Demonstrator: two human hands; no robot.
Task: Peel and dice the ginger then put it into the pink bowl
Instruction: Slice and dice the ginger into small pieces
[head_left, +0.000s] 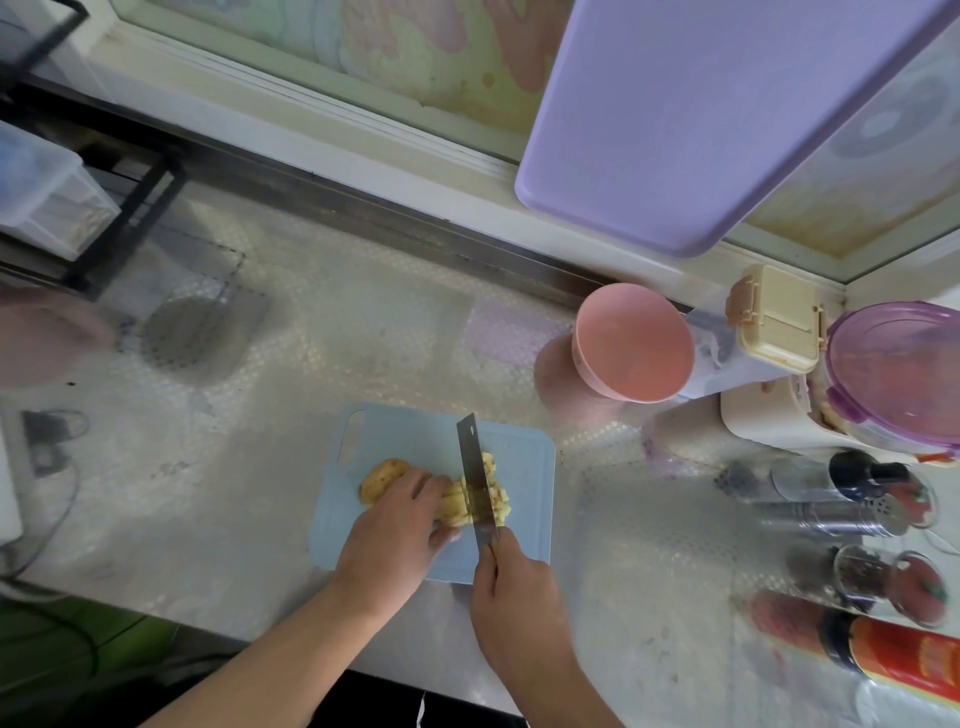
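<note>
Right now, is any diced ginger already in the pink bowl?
No, the pink bowl looks empty inside, and the cut ginger all lies on the board beside the knife.

Knife handle (493, 558) hidden inside right hand (511, 597).

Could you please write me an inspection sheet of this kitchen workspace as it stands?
Surface: pale patterned counter, with a blue cutting board near its front edge.
Job's things: ginger partly diced on the board; diced pieces beside the knife; pink bowl holds no ginger.
Clutter: spice jars, lidded containers, red can at right.
Grips: left hand presses the ginger; right hand holds the knife handle.
Cables: grey cable at the left edge.
Surroundings: purple board against the window frame; black rack at left.
</note>
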